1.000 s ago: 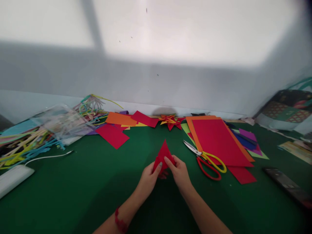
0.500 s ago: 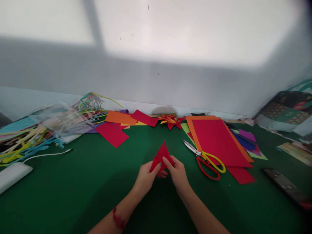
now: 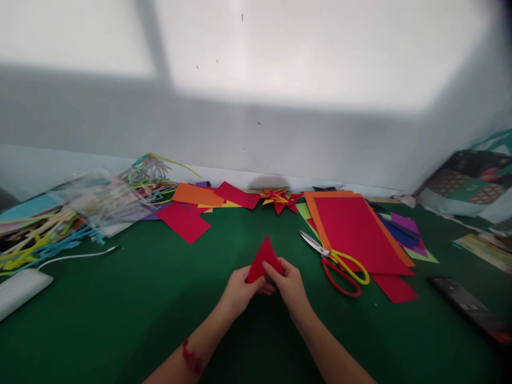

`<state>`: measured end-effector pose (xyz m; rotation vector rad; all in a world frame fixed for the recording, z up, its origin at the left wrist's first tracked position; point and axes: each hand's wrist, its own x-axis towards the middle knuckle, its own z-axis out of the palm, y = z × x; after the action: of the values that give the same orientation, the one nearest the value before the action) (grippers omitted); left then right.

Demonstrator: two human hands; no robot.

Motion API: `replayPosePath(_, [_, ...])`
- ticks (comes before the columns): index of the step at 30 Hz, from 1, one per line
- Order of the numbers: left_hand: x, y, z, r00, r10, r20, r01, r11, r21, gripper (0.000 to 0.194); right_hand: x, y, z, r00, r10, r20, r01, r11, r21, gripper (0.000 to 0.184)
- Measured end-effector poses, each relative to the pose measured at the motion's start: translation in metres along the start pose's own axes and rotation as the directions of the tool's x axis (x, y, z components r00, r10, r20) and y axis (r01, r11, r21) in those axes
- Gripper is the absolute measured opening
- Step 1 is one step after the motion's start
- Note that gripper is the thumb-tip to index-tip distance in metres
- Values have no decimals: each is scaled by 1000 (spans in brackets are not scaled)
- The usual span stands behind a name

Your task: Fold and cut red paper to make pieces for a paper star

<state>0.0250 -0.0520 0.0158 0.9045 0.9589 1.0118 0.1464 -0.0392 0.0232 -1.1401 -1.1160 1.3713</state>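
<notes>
A folded piece of red paper point(image 3: 265, 260), its tip pointing away from me, is held above the green table between both hands. My left hand point(image 3: 240, 290) grips its left lower side, thumb on top and fingers underneath. On the right lower side, my right hand point(image 3: 290, 282) pinches it, the thumb pressed on the front face. The fingers partly hide the lower edge of the paper. Right of my hands lie scissors point(image 3: 326, 256) with one yellow and one red handle loop, blades closed, partly on a red sheet point(image 3: 356, 229).
Red and orange paper stars point(image 3: 278, 198) lie by the wall. Orange paper point(image 3: 198, 193) and a red piece point(image 3: 184, 221) are left of them. Pipe cleaners point(image 3: 52, 234) and a clear plastic bag point(image 3: 104, 200) fill the far left. A phone point(image 3: 468, 304) lies right, a white corded device point(image 3: 24, 290) left.
My right thumb has slid slightly down and left across the red paper. The left thumb has moved lower, and the paper's tip has shifted a little. Other things stay put.
</notes>
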Motion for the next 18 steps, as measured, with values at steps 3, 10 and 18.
replayPosePath(3, [0,-1,1,1000,6,2,-6,1000,8,33,-1,-1,0,1000,-4,-17,3,1000,-27,25])
replayPosePath(10, [-1,0,0,1000,-13,24,13,1000,24,37,-1,-3,-2,1000,-11,15,11,1000,-27,23])
replayPosePath(18, [-1,-1,-2,998,-57,38,55,997,57,33,0,-2,-2,999,3,33,-4,1000,29,22])
